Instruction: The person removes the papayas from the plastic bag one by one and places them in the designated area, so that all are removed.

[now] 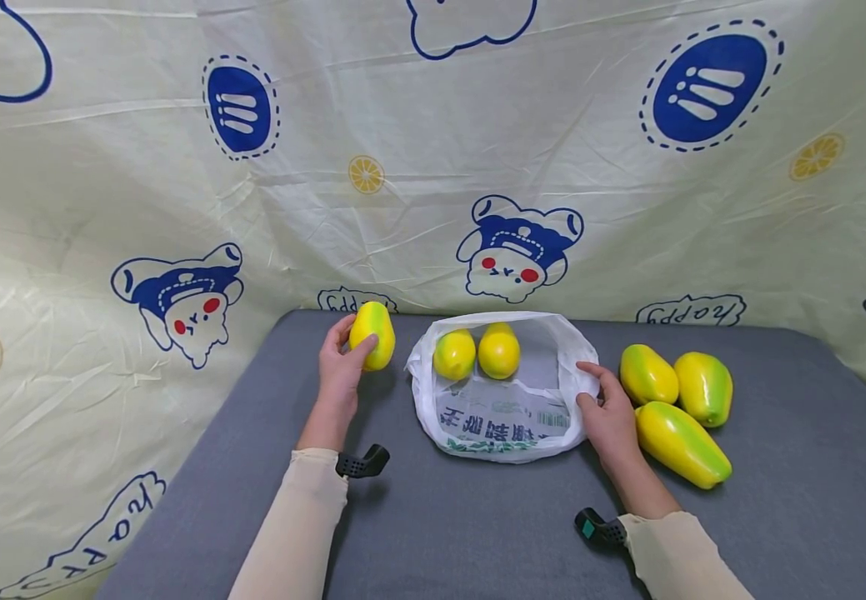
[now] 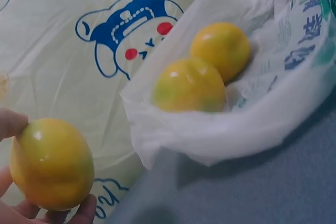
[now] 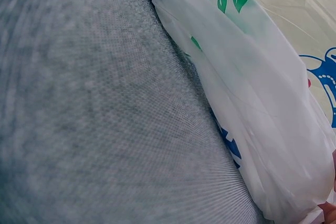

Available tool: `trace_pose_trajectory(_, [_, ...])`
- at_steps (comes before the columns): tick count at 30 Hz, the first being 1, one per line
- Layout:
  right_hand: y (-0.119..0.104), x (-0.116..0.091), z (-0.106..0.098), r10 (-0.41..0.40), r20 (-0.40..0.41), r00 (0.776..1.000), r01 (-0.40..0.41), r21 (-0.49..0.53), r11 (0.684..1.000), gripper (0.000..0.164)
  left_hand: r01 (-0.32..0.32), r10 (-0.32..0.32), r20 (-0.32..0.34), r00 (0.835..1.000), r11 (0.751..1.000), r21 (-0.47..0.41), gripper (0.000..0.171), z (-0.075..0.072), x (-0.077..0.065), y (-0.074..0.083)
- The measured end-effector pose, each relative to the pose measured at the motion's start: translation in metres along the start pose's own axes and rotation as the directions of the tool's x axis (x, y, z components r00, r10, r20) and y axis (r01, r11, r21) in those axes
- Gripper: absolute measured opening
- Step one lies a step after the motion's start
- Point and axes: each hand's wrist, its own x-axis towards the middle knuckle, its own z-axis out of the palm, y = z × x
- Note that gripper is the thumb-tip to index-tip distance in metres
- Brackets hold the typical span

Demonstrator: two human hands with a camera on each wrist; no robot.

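My left hand (image 1: 340, 367) grips a yellow-green papaya (image 1: 374, 335), thumb on one side and fingers on the other, raised to the left of the bag. The same papaya (image 2: 52, 163) shows large in the left wrist view. A white plastic bag (image 1: 425, 400) with printed lettering lies with its mouth wide. Inside it, side by side near the far edge, are two papayas (image 1: 499, 351). At the bag's right rim, my right hand (image 1: 613, 414) pinches the plastic between thumb and fingers. In the right wrist view the bag (image 3: 262, 93) covers most of that hand.
Three more papayas (image 1: 683, 446) lie grouped on the grey table (image 1: 463, 533), just right of my right hand. Behind the table hangs a pale printed curtain (image 1: 417, 242) that meets its far edge. Each wrist wears a black camera band (image 1: 362, 462).
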Motion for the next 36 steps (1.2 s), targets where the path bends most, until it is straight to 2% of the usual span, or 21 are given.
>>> trace_pose_trajectory(8, [0.000,0.000,0.001,0.000,-0.005,1.000,0.000,-0.015,1.000,0.053,-0.032,0.035,-0.055,0.998,0.998,0.058,0.058,-0.015,0.010,-0.014])
trace_pose_trajectory(13, [0.001,0.001,0.001,-0.009,-0.005,1.000,0.009,-0.018,1.000,0.053,-0.044,0.053,-0.056,0.997,0.988,0.145,0.058,-0.023,0.016,-0.018])
trace_pose_trajectory(21, [0.001,0.001,0.001,0.001,-0.004,1.000,-0.001,-0.017,1.000,0.051,0.006,-0.003,-0.012,1.000,0.964,0.267,0.060,-0.030,0.020,-0.026])
trace_pose_trajectory(32, [-0.002,-0.001,0.001,0.007,-0.009,1.000,-0.008,-0.024,1.000,0.051,-0.047,0.031,0.051,0.998,0.935,0.352,0.057,-0.029,0.021,-0.035])
trace_pose_trajectory(36, [-0.001,-0.001,0.002,0.012,-0.008,1.000,-0.013,-0.032,0.999,0.051,-0.047,0.030,0.054,0.998,0.936,0.350,0.057,-0.029,0.019,-0.036])
